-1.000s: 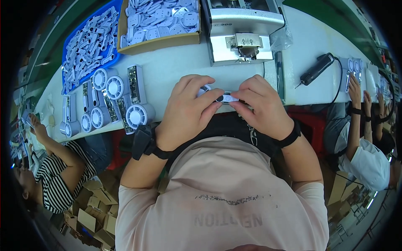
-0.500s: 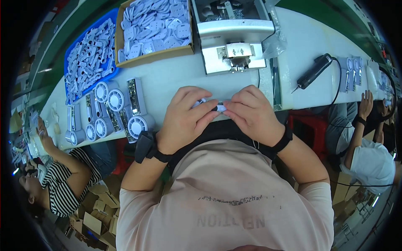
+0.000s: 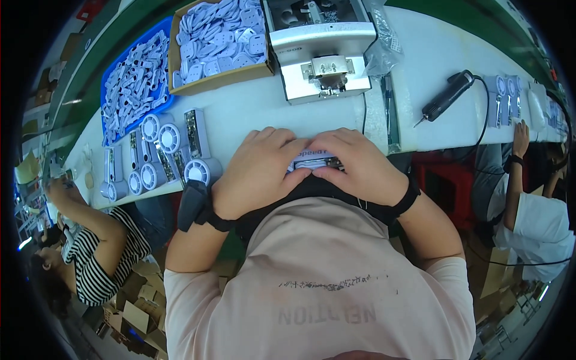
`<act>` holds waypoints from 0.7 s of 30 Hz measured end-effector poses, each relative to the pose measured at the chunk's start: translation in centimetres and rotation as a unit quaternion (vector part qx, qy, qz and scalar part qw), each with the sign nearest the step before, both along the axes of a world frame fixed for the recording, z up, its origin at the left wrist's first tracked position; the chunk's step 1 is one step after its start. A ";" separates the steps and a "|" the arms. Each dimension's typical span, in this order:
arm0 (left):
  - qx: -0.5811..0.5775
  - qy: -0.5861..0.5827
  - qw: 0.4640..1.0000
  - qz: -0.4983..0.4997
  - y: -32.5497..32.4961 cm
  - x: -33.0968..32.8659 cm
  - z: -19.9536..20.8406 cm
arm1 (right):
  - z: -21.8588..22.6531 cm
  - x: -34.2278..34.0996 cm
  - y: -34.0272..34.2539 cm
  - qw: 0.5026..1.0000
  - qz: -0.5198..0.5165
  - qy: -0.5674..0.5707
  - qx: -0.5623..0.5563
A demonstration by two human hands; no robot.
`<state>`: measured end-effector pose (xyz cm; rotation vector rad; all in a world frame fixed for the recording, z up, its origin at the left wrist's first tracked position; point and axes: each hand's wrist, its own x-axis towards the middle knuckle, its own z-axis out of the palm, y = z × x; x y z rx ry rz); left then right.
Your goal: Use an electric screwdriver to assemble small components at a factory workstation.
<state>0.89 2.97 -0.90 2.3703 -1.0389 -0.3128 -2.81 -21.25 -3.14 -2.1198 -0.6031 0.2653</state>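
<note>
Both my hands hold a pale lilac handheld fan (image 3: 311, 158) by its handle, just over the table's near edge. Dark lettering runs along the handle, and an open slot on the side facing me shows metal and circuit parts. My left hand (image 3: 258, 171) is closed round the left end, thumb pressing the near edge. At the other end my right hand (image 3: 366, 171) grips in the same way, its thumb close to the left one. Both ends of the fan lie hidden under my fingers. Left of my hands stand several similar fans (image 3: 171, 138) with round grilles, some with bare circuit boards.
A cardboard box (image 3: 222, 82) of flat pale parts and a blue tray (image 3: 157, 110) of small parts sit at the back left. Beyond my hands stands a metal machine (image 3: 324, 45). A black electric screwdriver (image 3: 447, 99) lies to the right. Co-workers sit on both sides.
The held fan, mostly covered before, now shows its lettered handle and open slot. My hands have closed in on it with thumbs nearly meeting. The right co-worker's raised hand has come down.
</note>
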 end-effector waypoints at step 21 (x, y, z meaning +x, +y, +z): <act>-0.056 -0.007 0.998 0.029 0.2 -1.0 -2.6 | 0.2 -0.1 0.6 0.999 0.001 -0.034 -0.041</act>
